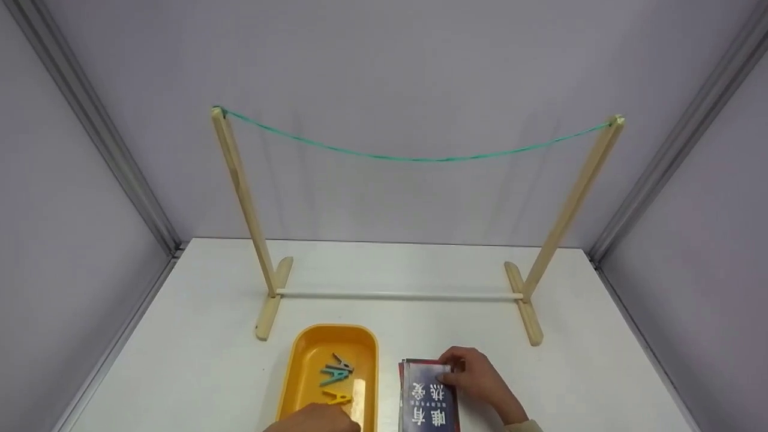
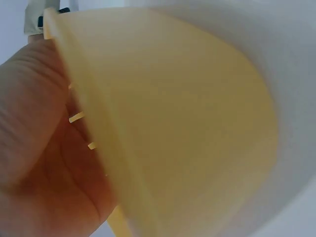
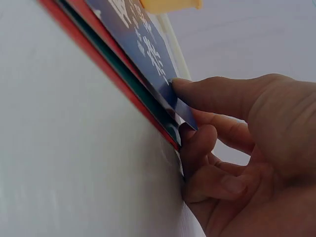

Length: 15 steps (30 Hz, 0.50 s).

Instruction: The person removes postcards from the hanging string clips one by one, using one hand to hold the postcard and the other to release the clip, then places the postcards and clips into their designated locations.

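Note:
In the head view my right hand (image 1: 477,379) is at the upper right corner of a stack of printed cards (image 1: 422,375). The right wrist view shows its thumb and fingers pinching the corner of the top dark blue card (image 3: 163,81), lifted slightly from the red and green ones below. My left hand (image 1: 318,419) is over the near part of a yellow tray (image 1: 374,360), beside a yellow clothespin (image 1: 337,398). The tray wall (image 2: 187,113) hides its fingertips in the left wrist view. Further up the tray lie a teal clothespin (image 1: 334,375) and a grey clothespin (image 1: 342,362).
Behind the tray and cards stands a wooden frame with a left post (image 1: 243,192) and a right post (image 1: 573,204). A green string (image 1: 414,159) sags between their tops. A white rod (image 1: 396,296) joins the feet low over the white table (image 1: 180,336).

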Motion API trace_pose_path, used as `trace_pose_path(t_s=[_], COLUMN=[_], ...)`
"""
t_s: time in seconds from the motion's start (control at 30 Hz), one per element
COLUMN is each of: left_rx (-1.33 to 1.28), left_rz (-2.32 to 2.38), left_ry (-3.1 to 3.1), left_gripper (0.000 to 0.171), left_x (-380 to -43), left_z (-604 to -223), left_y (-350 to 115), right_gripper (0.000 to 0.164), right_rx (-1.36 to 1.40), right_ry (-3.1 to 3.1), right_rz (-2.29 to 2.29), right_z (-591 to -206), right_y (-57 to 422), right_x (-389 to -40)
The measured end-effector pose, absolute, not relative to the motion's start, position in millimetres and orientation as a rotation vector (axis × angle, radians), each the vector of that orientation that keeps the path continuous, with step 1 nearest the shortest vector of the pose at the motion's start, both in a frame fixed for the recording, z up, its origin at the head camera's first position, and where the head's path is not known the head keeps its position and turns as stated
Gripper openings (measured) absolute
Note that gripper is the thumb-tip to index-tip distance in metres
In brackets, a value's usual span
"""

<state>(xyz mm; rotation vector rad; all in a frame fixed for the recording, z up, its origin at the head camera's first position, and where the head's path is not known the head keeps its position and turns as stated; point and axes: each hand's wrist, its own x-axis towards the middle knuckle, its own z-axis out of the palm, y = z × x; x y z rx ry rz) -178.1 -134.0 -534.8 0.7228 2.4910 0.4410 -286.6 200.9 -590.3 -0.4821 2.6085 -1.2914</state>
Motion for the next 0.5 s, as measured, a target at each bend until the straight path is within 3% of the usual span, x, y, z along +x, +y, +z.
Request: trace_pose_path(t_s=[0.2,0.5], left_rx=[0.912,0.829], left_rz=[0.351,0.433], left_ry=[2.56,2.551], left_gripper=[0.033,0.042], left_x=[-176.4,-178.1], left_z=[-543.6,-539.1], left_y=[-135.4,-137.2], right_gripper=[0.023,0.023], right_rx=[-0.465,-0.443], right_ry=[2.639,2.708], right_rz=[-1.263,-1.267], right_z=[-592.3,-594.6], right_y=[199.3,202.9], right_x=[-281.0,-284.6])
